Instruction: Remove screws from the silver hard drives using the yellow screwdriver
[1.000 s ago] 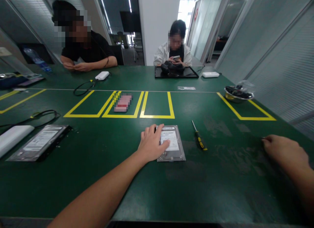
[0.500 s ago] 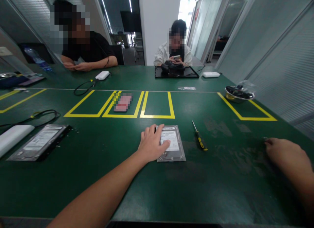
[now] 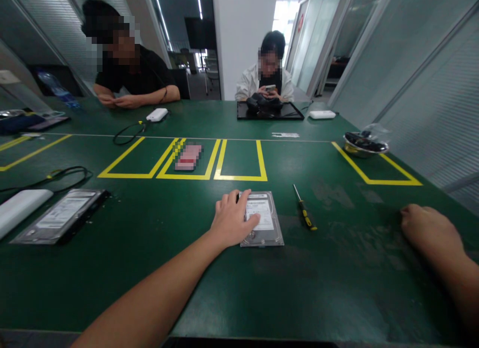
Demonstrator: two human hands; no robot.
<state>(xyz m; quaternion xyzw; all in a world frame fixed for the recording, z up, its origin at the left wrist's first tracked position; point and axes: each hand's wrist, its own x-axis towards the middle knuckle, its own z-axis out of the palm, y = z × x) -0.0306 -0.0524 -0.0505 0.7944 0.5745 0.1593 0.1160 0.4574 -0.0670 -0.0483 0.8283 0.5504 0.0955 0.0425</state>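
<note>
A silver hard drive (image 3: pixel 267 228) with a white label lies flat on the green table in front of me. My left hand (image 3: pixel 232 218) grips its left side, thumb over the label and fingers along the far left edge. Right of the drive lies a black and yellow screwdriver (image 3: pixel 307 215), its shaft pointing away from me, touched by neither hand. Far to the right, my right hand (image 3: pixel 430 230) rests low at the tabletop with its fingers curled closed. Whatever is inside those fingers, if anything, is hidden.
A second hard drive (image 3: pixel 65 213) lies at left beside a white power bank (image 3: pixel 22 210) with a black cable. Yellow tape (image 3: pixel 241 178) marks areas; a phone (image 3: pixel 189 157) lies in one. A metal bowl (image 3: pixel 364 149) stands at right. Two people sit across the table.
My right hand has shifted slightly left and turned, and the small dark thing at its fingertips no longer shows. My left hand and the hard drive stay put.
</note>
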